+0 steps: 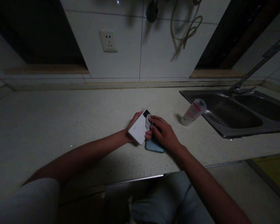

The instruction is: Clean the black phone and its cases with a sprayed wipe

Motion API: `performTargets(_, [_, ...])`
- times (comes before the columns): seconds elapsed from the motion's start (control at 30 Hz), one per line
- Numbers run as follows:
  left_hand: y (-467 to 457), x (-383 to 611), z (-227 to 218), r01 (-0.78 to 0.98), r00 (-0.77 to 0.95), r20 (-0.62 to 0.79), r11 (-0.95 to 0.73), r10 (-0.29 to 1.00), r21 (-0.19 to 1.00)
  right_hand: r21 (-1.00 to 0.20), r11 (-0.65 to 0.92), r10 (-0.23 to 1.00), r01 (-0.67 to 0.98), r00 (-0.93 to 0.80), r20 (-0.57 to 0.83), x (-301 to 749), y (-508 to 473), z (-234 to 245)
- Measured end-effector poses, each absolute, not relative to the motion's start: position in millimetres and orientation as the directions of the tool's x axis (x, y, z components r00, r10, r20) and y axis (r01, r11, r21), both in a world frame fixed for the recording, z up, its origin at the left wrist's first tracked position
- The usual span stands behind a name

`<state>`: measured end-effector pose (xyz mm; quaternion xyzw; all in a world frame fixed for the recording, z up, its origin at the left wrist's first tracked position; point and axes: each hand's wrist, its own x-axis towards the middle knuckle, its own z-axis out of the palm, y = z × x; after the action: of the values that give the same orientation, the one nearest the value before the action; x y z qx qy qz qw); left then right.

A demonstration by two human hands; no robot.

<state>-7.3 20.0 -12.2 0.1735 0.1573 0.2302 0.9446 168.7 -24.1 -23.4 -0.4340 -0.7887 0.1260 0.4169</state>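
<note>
left hand [132, 128]: holding white smartphone [138, 130] - long axis diagonal
right hand [163, 134]: curled above blue phone case [155, 147], nearer it - grip I can't tell
case on: tabletop [60, 115]

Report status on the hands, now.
Left hand gripping white phone. Right hand over blue phone, touching white phone. Tube beside sink.

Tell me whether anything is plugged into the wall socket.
Nothing is plugged in: the white wall socket shows its bare slots, with no plug or cord in them.
</note>
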Motion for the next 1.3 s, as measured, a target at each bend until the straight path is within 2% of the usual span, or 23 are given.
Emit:
performTargets(1.1, [21.2, -7.3, -14.6, -0.378, 0.84, -0.22, 0.826, 0.496, 0.418, -0.566, 0.591, 0.792, 0.574, -0.283, 0.541, 168.1, -24.3, -23.0])
performTargets(1.3, [19.2, -6.7, -11.1, -0.386, 0.836, -0.208, 0.814, 0.507, 0.433, -0.555, 0.544, 0.813, 0.63, -0.231, 0.535, 169.3, -22.8, -26.3])
